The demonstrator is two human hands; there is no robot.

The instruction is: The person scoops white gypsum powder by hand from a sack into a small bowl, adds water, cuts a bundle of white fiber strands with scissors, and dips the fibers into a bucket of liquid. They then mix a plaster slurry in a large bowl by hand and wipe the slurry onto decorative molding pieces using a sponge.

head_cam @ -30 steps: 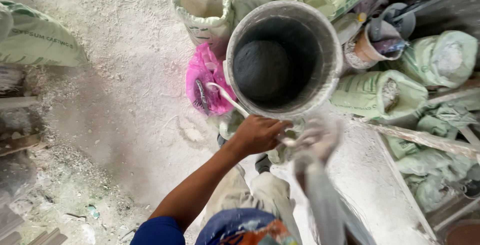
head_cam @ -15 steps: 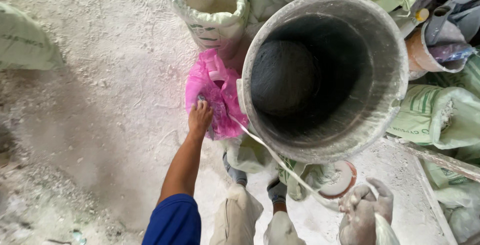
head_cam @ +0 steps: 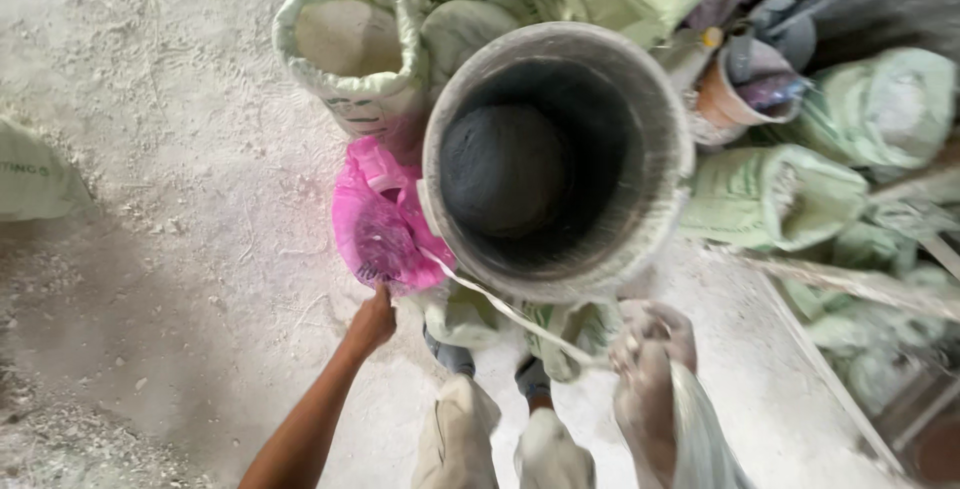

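Floor: a dusty concrete floor (head_cam: 170, 249), ringed by pale green sacks (head_cam: 770, 194); one open sack (head_cam: 350, 44) shows powder.
Bucket: a large grey bucket (head_cam: 556, 159), its inside dark, stands beside the open sack, just ahead of the person's feet.
Left hand: the left hand (head_cam: 372, 321) clenches the rim of a pink bag (head_cam: 382, 221) that lies against the bucket, seemingly to hold it open.
Right hand: the dust-coated right hand (head_cam: 652, 361) grips the thin bucket handle (head_cam: 505, 311), pulled taut, apparently to steady the bucket.

Left hand (head_cam: 372, 322) pinches pink bag (head_cam: 380, 224); right hand (head_cam: 652, 359) seemingly gripping bucket (head_cam: 660, 149) handle (head_cam: 500, 304).
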